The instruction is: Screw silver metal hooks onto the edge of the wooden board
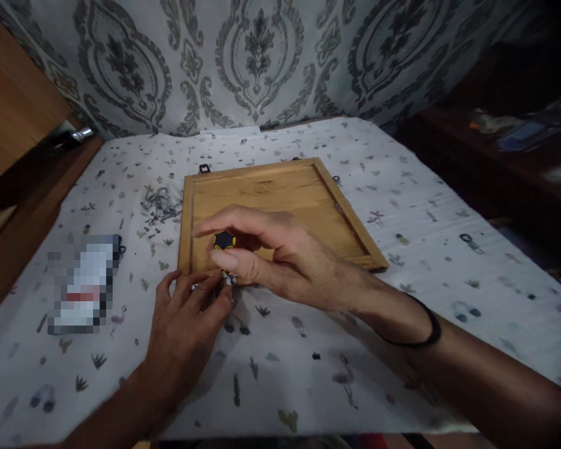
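Note:
My right hand [280,255] grips a screwdriver [224,240] with a black and yellow handle. Its handle end points up toward me, and its shaft is mostly hidden. Below it, my left hand [191,312] has its fingers bent at the near left corner of a square wooden frame [350,224] with a wooden panel inside. Thumb and fingertips close around a small shiny metal fitting [229,279], partly covered by them; its exact kind is hard to make out. The frame lies flat on the table.
Left of the frame sits a pile of metal hooks and small hardware [161,204]. A phone-like object [86,284], blurred out, lies farther left. Dark clips [204,168] stick out at the frame's far edge. Printed cloth [308,386] covers the table, with a patterned curtain [262,62] behind.

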A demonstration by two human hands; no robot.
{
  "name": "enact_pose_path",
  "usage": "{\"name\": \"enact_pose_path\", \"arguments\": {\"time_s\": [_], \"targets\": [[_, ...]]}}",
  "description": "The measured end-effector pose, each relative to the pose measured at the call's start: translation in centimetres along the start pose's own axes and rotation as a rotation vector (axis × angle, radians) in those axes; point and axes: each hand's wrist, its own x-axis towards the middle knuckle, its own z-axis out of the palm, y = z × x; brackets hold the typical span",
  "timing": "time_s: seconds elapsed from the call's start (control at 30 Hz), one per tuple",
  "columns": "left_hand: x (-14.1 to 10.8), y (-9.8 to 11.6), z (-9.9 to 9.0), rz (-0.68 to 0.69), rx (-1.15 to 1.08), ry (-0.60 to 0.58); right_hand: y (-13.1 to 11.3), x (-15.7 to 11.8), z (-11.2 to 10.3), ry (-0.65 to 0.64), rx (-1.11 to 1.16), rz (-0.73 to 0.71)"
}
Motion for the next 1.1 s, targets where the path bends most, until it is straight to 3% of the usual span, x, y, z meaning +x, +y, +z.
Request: {"name": "enact_pose_path", "arguments": {"time_s": [0.07,0.17,0.4,0.7,0.9,1.1], "targets": [[0.0,0.0,0.0,-0.004,-0.003,-0.002,0.2,0.0,-0.1,-0.022,0.064,-0.013],[0.0,0.0,0.0,-0.005,-0.006,0.003,0.5,0.1,0.4,0.044,0.124,-0.001],[-0.2,0.0,0.1,-0.014,0.025,-0.02,0.8,0.3,1.6,0.201,0.037,-0.052],[0.1,0.2,-0.1,-0.004,0.028,-0.014,0.6,0.0,0.2,-0.004,0.114,-0.031],[0.0,0.1,0.0,-0.007,0.011,-0.002,0.9,0.1,1.0,0.151,0.025,-0.002],[-0.1,0.2,0.1,-0.015,0.021,-0.016,1.1,0.2,1.9,0.222,0.034,-0.014]]}}
